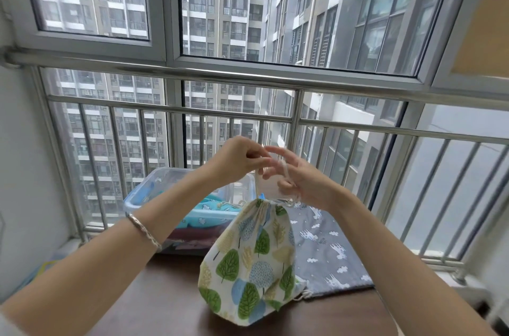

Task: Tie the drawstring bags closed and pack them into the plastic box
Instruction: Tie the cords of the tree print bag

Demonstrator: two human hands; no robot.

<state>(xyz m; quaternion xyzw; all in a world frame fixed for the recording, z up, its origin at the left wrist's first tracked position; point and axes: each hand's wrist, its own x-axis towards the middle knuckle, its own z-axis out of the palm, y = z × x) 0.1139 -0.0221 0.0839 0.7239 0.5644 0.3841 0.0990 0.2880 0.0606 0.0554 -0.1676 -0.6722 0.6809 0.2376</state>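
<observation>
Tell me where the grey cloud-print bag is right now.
In the head view the grey cloud-print bag lies flat on the dark table, right of centre, partly behind the tree-print bag, with the plastic box further left.

A dark brown tabletop (170,294) stands against a steel railing (248,78) of upright bars. Behind it, grey-framed windows (165,5) look out on tall apartment towers (220,5). A white wall (22,156) closes the left side, and a tan panel (484,32) shows at the upper right.
</observation>
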